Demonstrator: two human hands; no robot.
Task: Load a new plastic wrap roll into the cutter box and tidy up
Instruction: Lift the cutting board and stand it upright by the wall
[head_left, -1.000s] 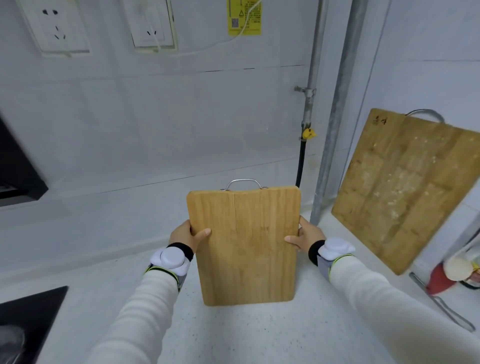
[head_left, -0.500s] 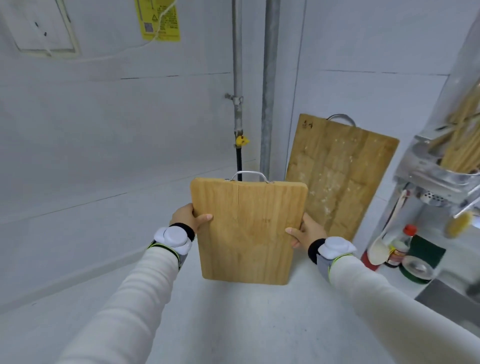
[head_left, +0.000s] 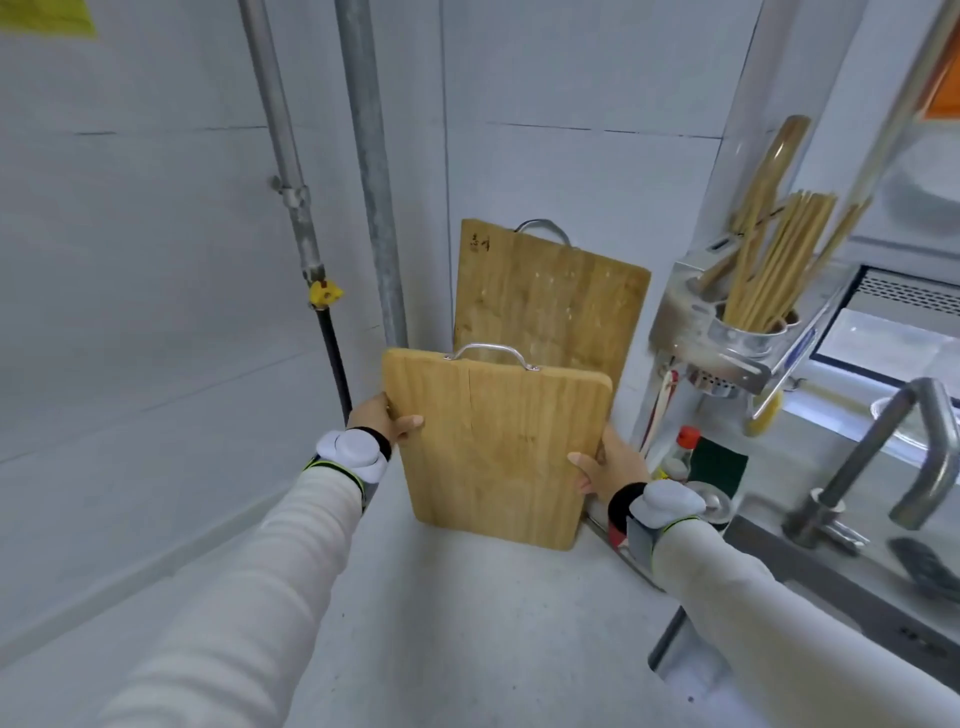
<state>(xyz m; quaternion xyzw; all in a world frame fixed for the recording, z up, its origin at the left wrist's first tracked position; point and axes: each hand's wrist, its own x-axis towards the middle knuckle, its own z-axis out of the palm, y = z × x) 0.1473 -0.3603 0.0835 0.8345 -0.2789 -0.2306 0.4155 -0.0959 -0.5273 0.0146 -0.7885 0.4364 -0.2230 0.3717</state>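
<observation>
I hold a light wooden cutting board (head_left: 493, 447) with a metal handle upright above the counter. My left hand (head_left: 382, 418) grips its left edge with the thumb across the front. My right hand (head_left: 610, 467) grips its right edge lower down. The board hangs slightly tilted, just in front of a larger, darker cutting board (head_left: 545, 301) that leans against the corner wall. No plastic wrap roll or cutter box is in view.
Two metal pipes (head_left: 369, 171) run down the corner, one with a yellow valve (head_left: 324, 293). A steel rack holding chopsticks (head_left: 769, 270) stands at the right, with a small bottle (head_left: 683, 449) below it. A tap (head_left: 893, 447) and sink edge lie at the far right.
Both hands have carried the small board to the right, from the open counter toward the corner. It now overlaps the larger leaning board.
</observation>
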